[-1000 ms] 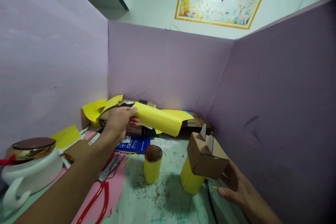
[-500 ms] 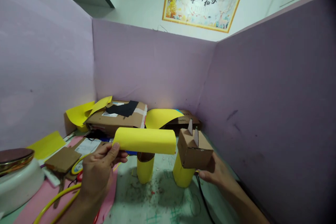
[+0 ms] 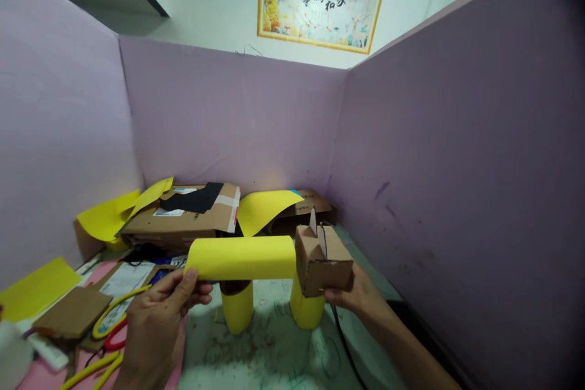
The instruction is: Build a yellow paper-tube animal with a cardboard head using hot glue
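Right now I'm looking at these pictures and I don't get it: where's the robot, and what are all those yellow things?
There's no robot, just a person's two bare hands. The camera sits on their head, looking forward and down. The left hand holds a yellow tube sideways. The right hand holds a small cardboard box with two points on top. On the greenish table, two more tubes stand up: an open-topped tube and a tube below the box. Farther back lies curved yellow paper.
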